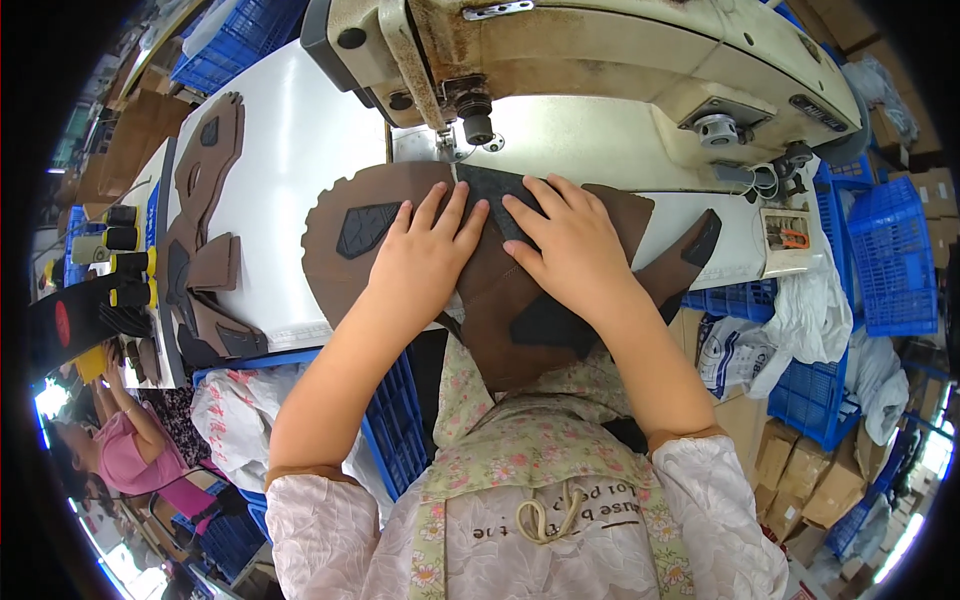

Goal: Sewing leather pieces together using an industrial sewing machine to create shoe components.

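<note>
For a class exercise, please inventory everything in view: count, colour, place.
Workpiece: at least one, brown and black, centre
Sewing machine: one, cream, top
Worktable: one, white, beneath machine
Loose pieces: several, brown and black, worktable's left
Spools: several, black and yellow, far left
Small tray: one, pale, worktable's right
Crates: several, blue, both sides
Plastic bags: several, white, both sides
Cardboard boxes: several, brown, both sides
Co-worker: one, pink top, lower left
Apron: one, green floral, bottom centre
Left grip: one, on workpiece
Right grip: one, on workpiece

Brn panel [490,285], blk patches [362,231], spread over tbl edge [297,335].
</note>
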A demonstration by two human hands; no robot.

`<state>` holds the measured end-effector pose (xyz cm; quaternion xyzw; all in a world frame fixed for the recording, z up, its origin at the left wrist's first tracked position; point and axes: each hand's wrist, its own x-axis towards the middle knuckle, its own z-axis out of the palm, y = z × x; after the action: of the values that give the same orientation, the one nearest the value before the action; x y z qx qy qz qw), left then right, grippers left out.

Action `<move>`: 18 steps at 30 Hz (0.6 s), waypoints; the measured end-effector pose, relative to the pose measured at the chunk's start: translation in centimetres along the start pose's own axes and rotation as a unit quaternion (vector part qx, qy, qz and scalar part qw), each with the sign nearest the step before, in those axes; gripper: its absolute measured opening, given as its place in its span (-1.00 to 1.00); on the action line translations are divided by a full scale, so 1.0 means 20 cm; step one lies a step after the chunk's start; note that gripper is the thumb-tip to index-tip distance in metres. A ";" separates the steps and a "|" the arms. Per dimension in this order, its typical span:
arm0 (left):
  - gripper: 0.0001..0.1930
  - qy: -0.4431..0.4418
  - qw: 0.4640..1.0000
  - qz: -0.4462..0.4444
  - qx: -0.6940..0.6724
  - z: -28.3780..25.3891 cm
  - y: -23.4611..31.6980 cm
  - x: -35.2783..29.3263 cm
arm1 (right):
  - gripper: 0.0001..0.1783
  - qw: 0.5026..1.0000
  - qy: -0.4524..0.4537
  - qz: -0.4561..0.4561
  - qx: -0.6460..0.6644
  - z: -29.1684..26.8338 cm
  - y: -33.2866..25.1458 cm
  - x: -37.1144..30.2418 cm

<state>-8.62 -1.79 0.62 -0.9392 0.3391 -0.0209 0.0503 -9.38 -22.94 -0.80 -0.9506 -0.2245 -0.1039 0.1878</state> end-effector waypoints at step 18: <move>-0.35 -0.016 0.999 -0.004 -0.029 -0.02 -0.02 0.00 | -0.54 1.000 -0.011 -0.007 0.003 0.00 0.01 0.03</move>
<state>-8.39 -1.56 1.01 -0.9419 0.3346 0.0043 0.0283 -8.82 -22.87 -0.79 -0.9495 -0.2333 -0.0939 0.1876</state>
